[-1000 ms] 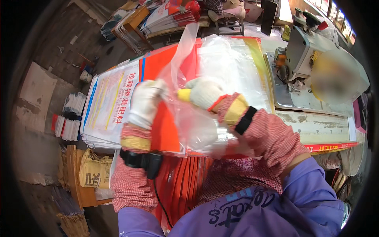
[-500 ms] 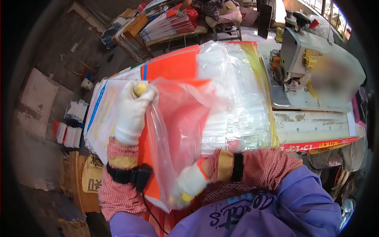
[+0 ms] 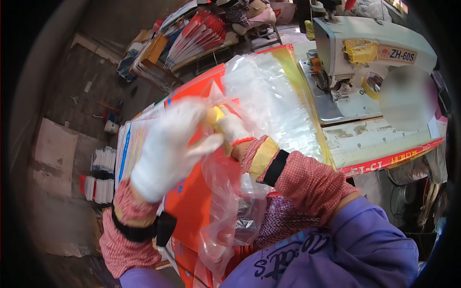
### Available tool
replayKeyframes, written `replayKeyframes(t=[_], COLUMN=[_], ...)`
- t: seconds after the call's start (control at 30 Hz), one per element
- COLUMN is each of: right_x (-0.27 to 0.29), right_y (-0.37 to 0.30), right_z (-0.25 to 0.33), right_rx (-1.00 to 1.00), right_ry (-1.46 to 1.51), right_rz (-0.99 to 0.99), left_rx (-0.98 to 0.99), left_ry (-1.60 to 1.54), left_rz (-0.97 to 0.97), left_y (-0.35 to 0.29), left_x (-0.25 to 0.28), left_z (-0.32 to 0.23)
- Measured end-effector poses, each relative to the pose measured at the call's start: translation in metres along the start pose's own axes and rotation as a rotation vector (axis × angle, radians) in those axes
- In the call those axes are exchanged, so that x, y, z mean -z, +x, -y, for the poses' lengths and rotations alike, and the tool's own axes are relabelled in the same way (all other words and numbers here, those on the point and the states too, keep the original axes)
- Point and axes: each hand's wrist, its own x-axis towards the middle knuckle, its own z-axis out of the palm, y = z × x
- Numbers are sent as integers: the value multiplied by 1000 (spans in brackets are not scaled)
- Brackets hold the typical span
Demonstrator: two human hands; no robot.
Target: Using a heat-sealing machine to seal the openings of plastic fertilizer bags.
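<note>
My left hand (image 3: pixel 170 141), in a white knitted glove, is above the red-orange sheets, its thumb apart from its fingers. It looks open and holds nothing that I can see, though motion blurs it. Beside it my right hand (image 3: pixel 229 126), gloved with yellow fingertips, is closed on a clear plastic bag (image 3: pixel 221 177). The bag hangs crumpled from there down toward my lap, over the red-orange printed sacks (image 3: pixel 192 206). Part of the right hand's grip is hidden behind the left hand and the film.
A stack of clear plastic bags (image 3: pixel 269 96) lies right of my hands. Beyond it stands a sewing machine (image 3: pixel 370 48) with a yellow tape roll (image 3: pixel 372 85). White printed sacks (image 3: pixel 139 144) lie at left; bundles (image 3: pixel 100 189) rest on the floor. A person (image 3: pixel 252 13) sits at the back.
My right hand has risen from near my lap to beside the left hand, drawing plastic with it. The left hand has left the bag's edge and opened. The view has shifted.
</note>
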Motion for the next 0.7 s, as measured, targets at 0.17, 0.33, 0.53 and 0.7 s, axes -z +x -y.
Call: replayKeyframes(t=[0.17,0.33,0.53,0.7], right_x=[-1,-2,37,14], right_y=[-12,-33,-31,-57], right_z=[20,50,39,67], right_rx=[36,-105,-328,83], right_ry=[354,859,1254,1133], right_rz=[-57,139,593,544], left_rx=[-237,132,403,190], left_ry=[625,-50,609,1300], left_rz=[-111,781,359,238], left_y=[64,60,94,164], left_x=[-71,-69,-45,14], left_z=[27,32,69,83])
